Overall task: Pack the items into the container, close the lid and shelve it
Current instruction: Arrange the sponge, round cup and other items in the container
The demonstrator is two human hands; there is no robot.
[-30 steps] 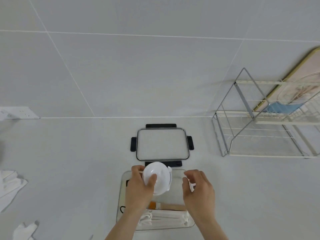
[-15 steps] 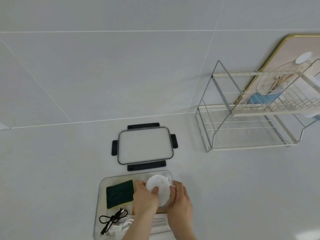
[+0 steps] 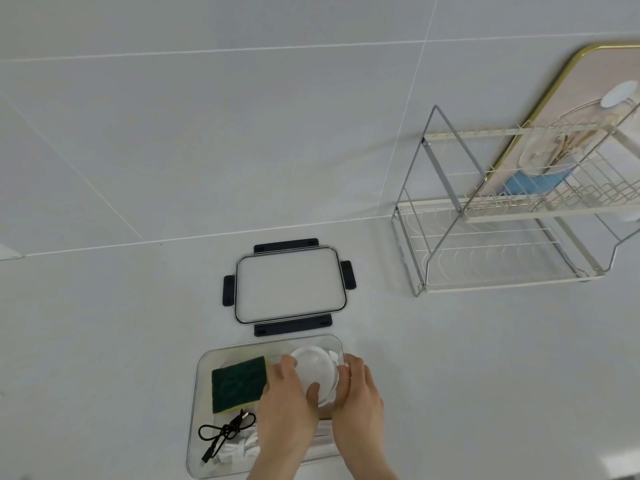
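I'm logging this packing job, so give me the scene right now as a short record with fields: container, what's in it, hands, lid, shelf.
container: clear container, open, on the white counter
contents: green sponge, black cable, white round item, white items near the front wall
left hand: fingers on the white round item, inside the container
right hand: cupping the same item from the other side
lid: off, flat on the counter behind the container, black clips out
shelf: wire rack to the right, lower tier bare
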